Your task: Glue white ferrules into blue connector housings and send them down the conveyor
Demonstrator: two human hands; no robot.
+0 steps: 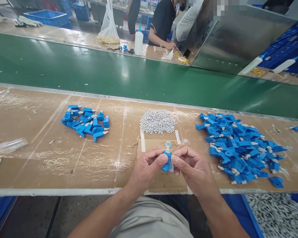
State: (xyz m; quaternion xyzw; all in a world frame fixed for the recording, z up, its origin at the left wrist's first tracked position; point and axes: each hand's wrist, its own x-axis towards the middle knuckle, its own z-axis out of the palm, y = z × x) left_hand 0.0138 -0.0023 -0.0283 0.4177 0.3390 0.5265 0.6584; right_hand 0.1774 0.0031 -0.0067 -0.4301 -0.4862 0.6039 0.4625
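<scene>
In front of my body, my left hand (147, 165) pinches a small blue plastic part (167, 162) with a pale tip pointing away from me. My right hand (191, 162) is closed against the right side of the same part, thumb and forefinger together. Whether a tiny piece sits between those right fingertips is hidden. Just beyond the hands lies a heap of small grey-white pieces (157, 121). A small round clear dish (168, 144) shows behind the blue part's tip.
A small pile of blue parts (85, 122) lies left, a larger blue pile (238, 145) right. A clear plastic tube (13, 145) rests far left. Beyond the table runs a green conveyor belt (89, 66), with a white bottle (138, 43) and a person (161, 24) across it.
</scene>
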